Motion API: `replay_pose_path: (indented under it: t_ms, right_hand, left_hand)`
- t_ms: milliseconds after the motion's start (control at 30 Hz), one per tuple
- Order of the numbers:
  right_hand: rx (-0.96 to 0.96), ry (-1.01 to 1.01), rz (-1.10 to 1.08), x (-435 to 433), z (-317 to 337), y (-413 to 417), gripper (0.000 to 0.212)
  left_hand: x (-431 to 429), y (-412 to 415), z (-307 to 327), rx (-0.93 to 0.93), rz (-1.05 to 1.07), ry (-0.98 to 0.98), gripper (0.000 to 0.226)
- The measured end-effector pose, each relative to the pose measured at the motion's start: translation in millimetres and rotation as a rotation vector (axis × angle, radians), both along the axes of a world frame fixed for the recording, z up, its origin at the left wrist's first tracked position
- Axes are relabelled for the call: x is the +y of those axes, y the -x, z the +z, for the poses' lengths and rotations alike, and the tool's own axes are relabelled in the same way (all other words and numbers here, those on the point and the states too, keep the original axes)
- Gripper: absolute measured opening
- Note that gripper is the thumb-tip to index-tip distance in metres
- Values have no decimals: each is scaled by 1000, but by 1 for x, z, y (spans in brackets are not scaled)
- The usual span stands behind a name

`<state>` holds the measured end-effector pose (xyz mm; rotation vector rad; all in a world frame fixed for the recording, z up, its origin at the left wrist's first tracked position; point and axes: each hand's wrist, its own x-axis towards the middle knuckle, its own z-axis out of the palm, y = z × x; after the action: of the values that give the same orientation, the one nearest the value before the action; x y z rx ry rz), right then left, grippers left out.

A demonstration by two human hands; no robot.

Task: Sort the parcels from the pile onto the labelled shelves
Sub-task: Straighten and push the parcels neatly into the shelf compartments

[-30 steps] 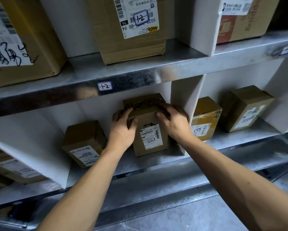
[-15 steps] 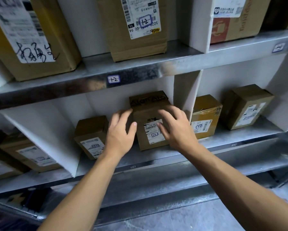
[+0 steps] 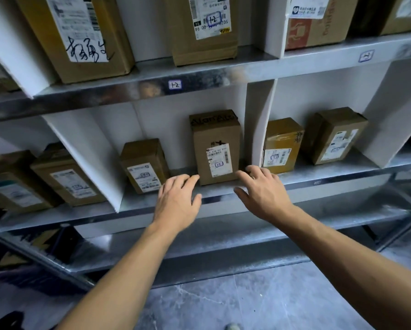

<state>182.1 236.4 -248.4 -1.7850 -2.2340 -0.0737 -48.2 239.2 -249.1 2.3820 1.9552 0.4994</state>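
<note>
Shelving (image 3: pixel 330 173) of grey metal runs across in front of both hands, cut into bays by white boards. One such divider (image 3: pixel 259 125) rises just above the right hand (image 3: pixel 262 194). The parcel (image 3: pixel 217 148) stands upright on the lower shelf, just beyond the fingertips and between the two hands, with its right side close to that divider. A smaller box (image 3: pixel 146 165) sits out past the left hand (image 3: pixel 176 203), apart from the parcel.

A second ago both hands clasped the parcel's upper end, one palm on each side. Half a second ago they were sliding down off its face. Now they have let go and drawn back to the shelf's front lip. The left hand hangs at the parcel's lower left corner, fingers spread and loose, holding nothing. The right mirrors it at the lower right corner, fingers apart and just as empty. Whether a fingertip brushes the cardboard I cannot tell, but nothing grips it.

Above the left hand, on the rail over the bay, a tag (image 3: pixel 175 84) reads 1-2. The parcel's label (image 3: pixel 218 160) carries a small boxed mark that looks the same, though it is too small to be sure.

To my eye this parcel is shelved and stands unaided. What remains is the pile, which is out of sight from here.
</note>
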Motion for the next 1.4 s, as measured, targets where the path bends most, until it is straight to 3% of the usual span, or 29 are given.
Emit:
replay_pose_path:
  t_ms: [333,733,900,1067,1267,1400]
  right_hand:
    - [-21,152,-117,-69,-24,-70,51]
    - [79,21,-143,27,-1,-190,42]
    - [137,7,-55,96,12,-233,42]
    - [302,94,33,155,15,-243,48]
    - [472,218,162,193,3,-241,52]
    - [606,246,173,201,-7,-239,47]
  left_hand:
    - [-50,-69,-19,-48,-90,75,53]
    - [50,-212,7,-167,-254,-33,53]
    - [104,-260,11,-180,-194,-50,55]
    - [139,-291,11,-204,26,12,55]
    - [165,-293,-4,-296,224,91,58]
    - [171,-293,-10,-348,234,57,55]
